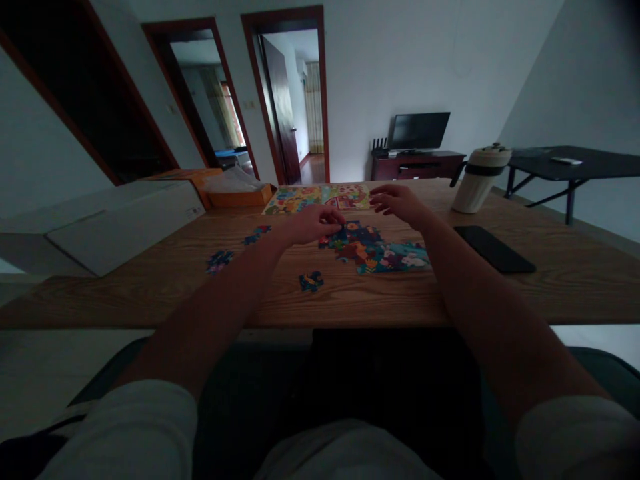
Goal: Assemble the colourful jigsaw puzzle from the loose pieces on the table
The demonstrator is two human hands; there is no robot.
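A partly joined jigsaw puzzle (pixel 385 257) with bright animal-like shapes lies flat on the wooden table in front of me. At its upper left edge, my left hand (pixel 315 224) is closed in a pinch on a small dark puzzle piece (pixel 343 227), mostly covered by the fingers. My right hand (pixel 398 202) hovers above the far side of the puzzle, fingers apart and holding nothing. A small joined cluster of pieces (pixel 311 281) sits nearer the table edge. More loose pieces (pixel 219 261) lie left of my left forearm, with another small group (pixel 257 235) behind them.
Colourful printed sheets (pixel 295 199) lie beyond my hands. On the left are a long white box (pixel 125 220) and an orange box (pixel 240 198) with clear plastic in it. A lidded cup (pixel 480 183) and a black phone-like slab (pixel 493 249) are at right.
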